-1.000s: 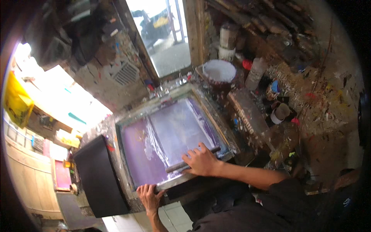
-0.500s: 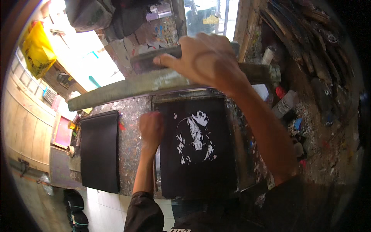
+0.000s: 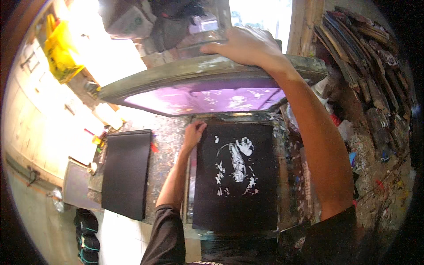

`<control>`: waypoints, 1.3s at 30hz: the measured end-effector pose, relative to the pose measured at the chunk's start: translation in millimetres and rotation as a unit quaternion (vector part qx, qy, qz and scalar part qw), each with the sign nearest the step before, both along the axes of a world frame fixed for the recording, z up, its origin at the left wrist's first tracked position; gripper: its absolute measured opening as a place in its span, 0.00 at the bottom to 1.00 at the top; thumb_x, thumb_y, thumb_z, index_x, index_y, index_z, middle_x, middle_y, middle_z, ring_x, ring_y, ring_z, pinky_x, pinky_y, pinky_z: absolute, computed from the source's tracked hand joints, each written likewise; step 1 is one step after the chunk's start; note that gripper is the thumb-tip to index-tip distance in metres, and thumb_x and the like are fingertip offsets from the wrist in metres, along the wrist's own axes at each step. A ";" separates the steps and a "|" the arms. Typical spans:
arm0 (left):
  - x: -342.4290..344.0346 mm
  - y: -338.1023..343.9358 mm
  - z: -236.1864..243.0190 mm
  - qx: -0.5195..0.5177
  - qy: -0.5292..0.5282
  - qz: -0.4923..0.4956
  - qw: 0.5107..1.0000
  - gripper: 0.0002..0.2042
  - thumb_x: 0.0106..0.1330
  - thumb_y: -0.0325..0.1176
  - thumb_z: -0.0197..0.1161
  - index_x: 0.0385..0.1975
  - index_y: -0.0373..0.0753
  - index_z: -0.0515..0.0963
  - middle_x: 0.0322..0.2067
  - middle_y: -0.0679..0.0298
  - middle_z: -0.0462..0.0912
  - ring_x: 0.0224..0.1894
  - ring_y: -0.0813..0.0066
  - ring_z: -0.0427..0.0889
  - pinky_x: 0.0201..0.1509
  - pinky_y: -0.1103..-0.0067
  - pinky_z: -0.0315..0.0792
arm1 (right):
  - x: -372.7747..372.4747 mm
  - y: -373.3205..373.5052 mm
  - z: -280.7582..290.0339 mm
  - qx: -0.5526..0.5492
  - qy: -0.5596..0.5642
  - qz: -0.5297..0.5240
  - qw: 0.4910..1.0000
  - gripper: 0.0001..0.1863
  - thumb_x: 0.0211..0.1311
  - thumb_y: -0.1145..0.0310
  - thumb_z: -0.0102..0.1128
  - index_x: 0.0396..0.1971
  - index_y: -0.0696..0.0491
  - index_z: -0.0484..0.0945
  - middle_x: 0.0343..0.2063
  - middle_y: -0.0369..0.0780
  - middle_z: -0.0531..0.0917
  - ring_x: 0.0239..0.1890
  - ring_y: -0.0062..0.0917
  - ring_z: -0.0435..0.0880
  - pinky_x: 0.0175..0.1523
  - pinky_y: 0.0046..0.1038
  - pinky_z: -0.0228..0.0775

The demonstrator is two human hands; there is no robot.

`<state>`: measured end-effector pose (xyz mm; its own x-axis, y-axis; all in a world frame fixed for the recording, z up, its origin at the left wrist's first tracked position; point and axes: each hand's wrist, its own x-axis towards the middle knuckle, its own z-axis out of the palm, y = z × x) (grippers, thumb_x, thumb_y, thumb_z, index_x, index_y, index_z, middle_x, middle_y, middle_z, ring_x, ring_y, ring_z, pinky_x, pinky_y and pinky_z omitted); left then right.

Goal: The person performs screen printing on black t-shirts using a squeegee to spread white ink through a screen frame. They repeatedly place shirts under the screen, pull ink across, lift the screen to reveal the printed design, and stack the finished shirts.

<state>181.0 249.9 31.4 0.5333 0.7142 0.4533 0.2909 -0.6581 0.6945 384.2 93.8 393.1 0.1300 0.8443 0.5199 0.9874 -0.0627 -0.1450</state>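
Purple mesh fills the screen-printing frame, which stands tilted up just beyond the left grip. Right grip lies across the frame's raised edge; its fingertips are hidden, so whether it is clamped on the frame or on the dark bar beside its thumb cannot be told. Left grip has its fingers drawn together at the far left corner of a black sheet; whether the sheet is pinched cannot be told. The sheet lies flat, directly right of and nearer than the left grip, bearing a broken white print. Left of that grip, a pile of black sheets rests on the paint-spattered desk.
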 end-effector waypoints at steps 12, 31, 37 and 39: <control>-234.2 19.0 17.4 -0.031 -0.186 0.149 0.971 0.07 0.66 0.26 0.58 0.37 0.32 0.82 0.33 0.62 0.85 0.35 0.72 0.83 0.39 0.75 0.76 | 7.9 -1.7 6.5 -0.064 0.011 -0.008 0.998 0.43 0.55 0.24 0.53 0.30 0.57 0.87 0.32 0.50 0.88 0.38 0.41 0.89 0.44 0.41 0.79; -197.3 -303.6 -33.0 0.047 0.414 -0.036 0.908 0.42 0.59 0.71 0.57 0.71 0.54 0.64 0.72 0.49 0.57 0.75 0.46 0.50 0.76 0.45 0.32 | 29.3 53.3 -16.2 0.072 0.048 0.084 0.993 0.49 0.45 0.28 0.65 0.43 0.66 0.83 0.42 0.60 0.84 0.46 0.50 0.85 0.54 0.41 0.76; -210.4 -302.7 -36.5 0.101 0.382 -0.054 0.917 0.41 0.60 0.64 0.63 0.72 0.51 0.63 0.71 0.48 0.58 0.73 0.47 0.56 0.74 0.46 0.41 | 16.9 24.6 -3.5 0.017 0.070 0.137 0.988 0.44 0.57 0.32 0.61 0.44 0.67 0.81 0.35 0.58 0.85 0.42 0.49 0.86 0.51 0.44 0.76; -207.7 -308.6 -36.6 0.071 0.359 -0.056 0.929 0.42 0.60 0.70 0.59 0.72 0.57 0.62 0.73 0.49 0.55 0.75 0.47 0.51 0.74 0.43 0.37 | 0.7 1.6 1.3 0.035 0.070 0.106 0.991 0.41 0.58 0.32 0.60 0.41 0.63 0.82 0.31 0.54 0.85 0.39 0.43 0.87 0.49 0.43 0.77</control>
